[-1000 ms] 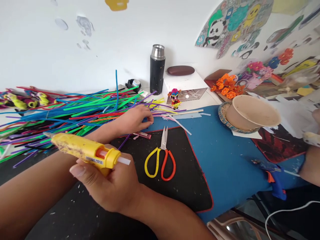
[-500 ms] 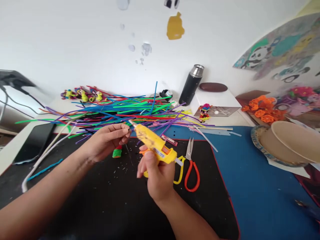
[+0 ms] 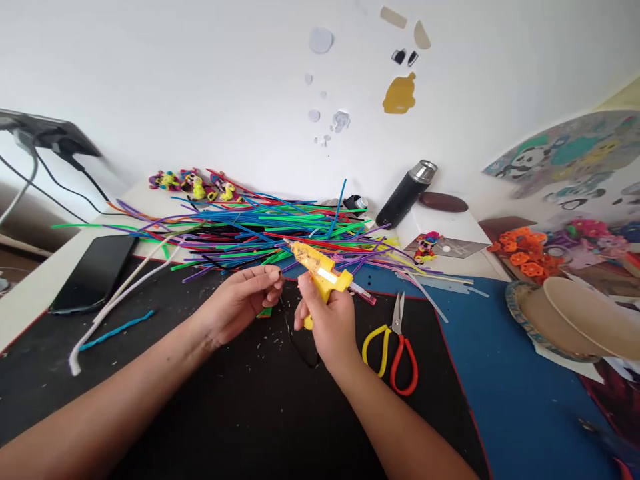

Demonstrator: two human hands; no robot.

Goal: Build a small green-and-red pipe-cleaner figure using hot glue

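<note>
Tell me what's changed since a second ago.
The left hand has drawn back leftward and toward the body, and now pinches a small dark thing. The right hand has brought the yellow glue gun rightward from over the left forearm to beside the left hand, gripped throughout. The view turned left. The scissors and colored stems stayed put.

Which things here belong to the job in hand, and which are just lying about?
In the job, it seems:
yellow glue gun, held in the right hand
tiny dark piece at the left hand's fingertips, too small to identify
perhaps the scissors and coloured stems, within reach

Probably just lying about:
black phone
flask
dark red case
orange flowers
</note>
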